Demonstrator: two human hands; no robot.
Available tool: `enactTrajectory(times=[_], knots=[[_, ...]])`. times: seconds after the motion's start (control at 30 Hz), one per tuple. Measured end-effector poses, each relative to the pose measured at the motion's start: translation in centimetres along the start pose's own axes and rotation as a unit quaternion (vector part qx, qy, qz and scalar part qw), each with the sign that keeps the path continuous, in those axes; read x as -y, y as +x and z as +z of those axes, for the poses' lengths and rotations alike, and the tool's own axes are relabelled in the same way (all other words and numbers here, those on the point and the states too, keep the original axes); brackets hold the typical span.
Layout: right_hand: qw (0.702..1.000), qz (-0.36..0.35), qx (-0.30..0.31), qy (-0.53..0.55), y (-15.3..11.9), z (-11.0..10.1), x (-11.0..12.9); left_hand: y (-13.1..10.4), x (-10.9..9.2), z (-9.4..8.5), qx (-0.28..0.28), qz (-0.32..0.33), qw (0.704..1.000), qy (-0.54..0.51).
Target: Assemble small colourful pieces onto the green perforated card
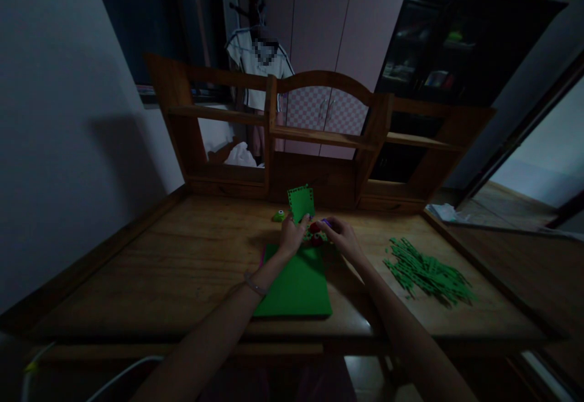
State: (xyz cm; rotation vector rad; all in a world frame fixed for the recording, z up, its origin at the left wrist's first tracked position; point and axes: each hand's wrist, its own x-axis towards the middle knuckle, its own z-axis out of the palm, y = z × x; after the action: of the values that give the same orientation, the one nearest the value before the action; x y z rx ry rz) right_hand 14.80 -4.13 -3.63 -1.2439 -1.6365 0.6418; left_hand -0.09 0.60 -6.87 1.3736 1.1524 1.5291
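Your left hand (292, 235) pinches the small green punched card (302, 203) upright near the worktop's (182, 268) far edge; your right hand (340, 236), just beside it, closes its fingers on a red punch (316, 228).

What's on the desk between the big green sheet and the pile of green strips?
Head view: the right hand and its forearm cross that stretch; apart from them, only bare wood of the desk lies between the green sheet and the pile of green strips.

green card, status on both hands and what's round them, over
Left hand pinching small green card upright. Right hand on red punch, grip unclear. Green sheet below; green strips piled right, apart.
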Motion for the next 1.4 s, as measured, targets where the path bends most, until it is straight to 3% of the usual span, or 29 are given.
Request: enactTrajectory(times=[0.1, 0.3, 0.63, 1.4], knots=[[1.0, 0.005, -0.005, -0.004, 0.09, 0.01, -0.08, 0.12, 0.04, -0.13, -0.007, 0.008, 1.0, 0.004], [1.0, -0.001, -0.015, -0.016, 0.19, 0.05, -0.16, 0.42, 0.17, -0.36, 0.021, -0.039, 0.999, 0.014], [1.0, 0.002, -0.018, -0.004, 0.09, 0.02, -0.06, 0.89, 0.55, -0.41, 0.011, -0.07, 0.996, -0.048], [0.997, 0.006, -0.06, 0.057, -0.07, -0.27, 0.27, 0.44, -0.27, -0.28, 0.038, -0.056, 0.997, -0.022]])
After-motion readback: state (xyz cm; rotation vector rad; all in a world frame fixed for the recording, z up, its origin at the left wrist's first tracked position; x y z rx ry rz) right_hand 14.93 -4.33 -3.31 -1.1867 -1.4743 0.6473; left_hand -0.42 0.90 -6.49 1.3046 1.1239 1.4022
